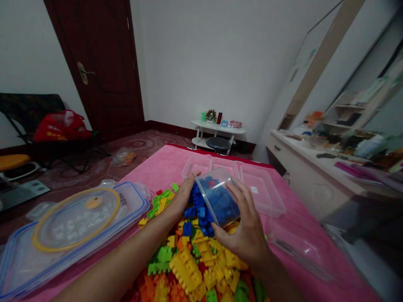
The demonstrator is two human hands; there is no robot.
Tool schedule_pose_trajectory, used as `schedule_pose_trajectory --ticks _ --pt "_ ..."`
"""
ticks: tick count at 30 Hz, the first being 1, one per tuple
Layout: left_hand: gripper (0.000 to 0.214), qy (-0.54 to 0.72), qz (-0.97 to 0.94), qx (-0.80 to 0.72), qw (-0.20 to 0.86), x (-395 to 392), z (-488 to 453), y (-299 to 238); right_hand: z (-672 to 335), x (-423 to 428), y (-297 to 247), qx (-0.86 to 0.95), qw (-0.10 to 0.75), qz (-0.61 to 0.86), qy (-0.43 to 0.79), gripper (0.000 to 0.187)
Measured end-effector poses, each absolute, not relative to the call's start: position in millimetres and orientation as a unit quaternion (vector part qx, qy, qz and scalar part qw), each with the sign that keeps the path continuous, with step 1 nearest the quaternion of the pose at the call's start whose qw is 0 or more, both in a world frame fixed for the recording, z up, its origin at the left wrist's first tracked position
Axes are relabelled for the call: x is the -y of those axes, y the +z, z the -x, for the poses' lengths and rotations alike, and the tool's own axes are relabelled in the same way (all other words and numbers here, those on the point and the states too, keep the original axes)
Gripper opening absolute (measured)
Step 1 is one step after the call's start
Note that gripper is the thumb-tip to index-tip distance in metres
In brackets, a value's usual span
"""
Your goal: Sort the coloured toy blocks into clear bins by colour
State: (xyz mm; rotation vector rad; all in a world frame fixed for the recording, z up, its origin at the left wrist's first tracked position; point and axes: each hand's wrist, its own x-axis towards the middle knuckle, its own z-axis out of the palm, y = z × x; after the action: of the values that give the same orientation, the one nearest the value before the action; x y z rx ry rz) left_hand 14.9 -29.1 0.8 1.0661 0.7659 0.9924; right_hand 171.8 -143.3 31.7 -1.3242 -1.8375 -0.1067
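A clear plastic container (225,197) is tilted on its side above a pile of toy building bricks (189,268), its mouth facing left. Blue bricks (200,205) fill it and spill from the mouth onto the pile. My right hand (244,222) grips the container from the right, thumb below and fingers over its base. My left hand (185,191) is at the upper left of the rim, thumb side up; its other fingers are mostly hidden behind blue bricks. Yellow, green, orange and red bricks lie beneath and in front of the container.
Clear plastic trays (262,191) stand behind the container on the pink cloth (154,167). Blue-edged lids (19,256) and a round yellow-rimmed lid (77,220) are stacked at left. A clear lid or box (302,251) lies right. A cluttered dresser (302,167) stands farther right.
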Motion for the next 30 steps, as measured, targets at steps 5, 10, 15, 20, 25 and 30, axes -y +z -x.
schedule_pose_trajectory --ticks 5,10,15,20,25,30 --pt "0.08 0.449 -0.473 -0.31 0.691 29 -11 2 -178 145 31 0.79 0.364 0.479 -0.118 0.077" --pt "0.079 0.467 -0.468 -0.307 0.684 24 -11 -2 -179 147 29 0.78 0.367 0.482 -0.158 0.076" --pt "0.081 0.468 -0.449 -0.323 0.689 23 -10 -2 -178 150 32 0.78 0.364 0.476 -0.181 0.075" --pt "0.086 0.447 -0.437 -0.304 0.719 25 -10 3 -183 154 47 0.757 0.396 0.484 -0.189 0.076" --pt "0.084 0.444 -0.451 -0.33 0.701 25 -9 1 -184 160 58 0.732 0.425 0.506 -0.165 0.075" --pt "0.079 0.438 -0.475 -0.309 0.698 27 -10 0 -170 160 48 0.731 0.438 0.504 -0.14 0.076"
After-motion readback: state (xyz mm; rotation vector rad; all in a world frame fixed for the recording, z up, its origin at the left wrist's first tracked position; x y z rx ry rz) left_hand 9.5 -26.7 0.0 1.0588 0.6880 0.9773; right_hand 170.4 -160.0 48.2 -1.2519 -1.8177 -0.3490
